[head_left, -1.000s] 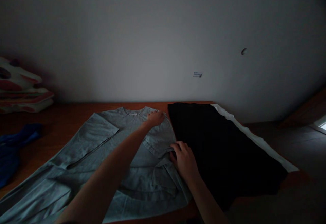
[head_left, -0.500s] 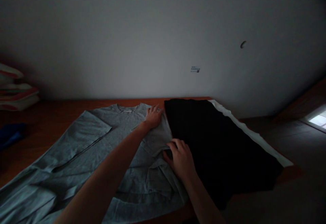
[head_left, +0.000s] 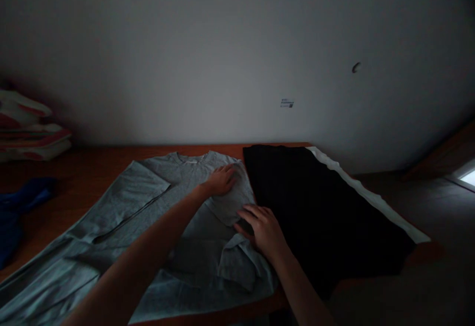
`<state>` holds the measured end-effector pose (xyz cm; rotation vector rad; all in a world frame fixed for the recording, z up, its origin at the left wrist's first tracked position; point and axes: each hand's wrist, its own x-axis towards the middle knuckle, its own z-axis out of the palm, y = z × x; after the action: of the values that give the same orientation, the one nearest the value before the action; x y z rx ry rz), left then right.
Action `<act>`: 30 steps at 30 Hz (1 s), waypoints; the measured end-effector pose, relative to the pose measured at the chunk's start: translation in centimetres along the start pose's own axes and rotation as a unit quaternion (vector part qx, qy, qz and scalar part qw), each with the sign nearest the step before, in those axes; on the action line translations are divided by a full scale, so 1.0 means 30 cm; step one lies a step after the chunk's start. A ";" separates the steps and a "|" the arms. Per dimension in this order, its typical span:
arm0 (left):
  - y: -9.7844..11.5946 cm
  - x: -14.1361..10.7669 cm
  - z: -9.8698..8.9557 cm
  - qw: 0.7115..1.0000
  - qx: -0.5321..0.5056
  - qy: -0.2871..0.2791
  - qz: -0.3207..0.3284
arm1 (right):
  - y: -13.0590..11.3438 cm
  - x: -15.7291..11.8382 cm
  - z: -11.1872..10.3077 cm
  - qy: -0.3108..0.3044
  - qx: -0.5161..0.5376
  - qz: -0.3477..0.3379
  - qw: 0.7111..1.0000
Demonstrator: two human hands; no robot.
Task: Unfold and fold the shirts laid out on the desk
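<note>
A grey shirt point(head_left: 185, 177) lies spread on a reddish-brown wooden surface point(head_left: 89, 167), its collar toward the wall and its left sleeve folded inward. My left hand point(head_left: 221, 179) rests flat on the folded right shoulder part, fingers extended. Lower down, my right hand point(head_left: 261, 227) touches the right edge of the shirt with its fingers apart, beside a bunched fold of the cloth point(head_left: 241, 261). Whether its fingertips pinch any fabric is not visible.
Right of the shirt lies a black cloth point(head_left: 315, 207) with a white cloth point(head_left: 356, 185) along its far edge. Blue fabric point(head_left: 31, 195) and a folded striped stack point(head_left: 33, 135) are at the left. A grey wall point(head_left: 185, 69) rises behind.
My left hand has moved slightly down from the shoulder seam onto the folded part. My right hand has lifted its fingers a little at the edge. The view has shifted slightly left.
</note>
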<state>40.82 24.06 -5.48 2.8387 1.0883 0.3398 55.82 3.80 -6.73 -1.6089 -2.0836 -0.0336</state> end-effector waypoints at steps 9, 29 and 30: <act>-0.076 -0.205 -0.131 0.976 0.084 -0.035 -0.197 | -0.010 0.026 -0.025 -0.026 -0.009 -0.096 0.995; -0.105 -0.285 -0.052 0.976 -0.084 0.178 -0.089 | -0.011 0.082 -0.019 0.045 0.112 -0.018 0.992; -0.094 -0.285 -0.051 0.982 -0.096 0.158 -0.048 | -0.009 0.108 -0.010 0.045 0.110 -0.004 0.993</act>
<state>32.44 20.45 -5.95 2.6097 1.1656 0.8606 55.11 6.54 -5.08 -1.4412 -1.9508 0.1148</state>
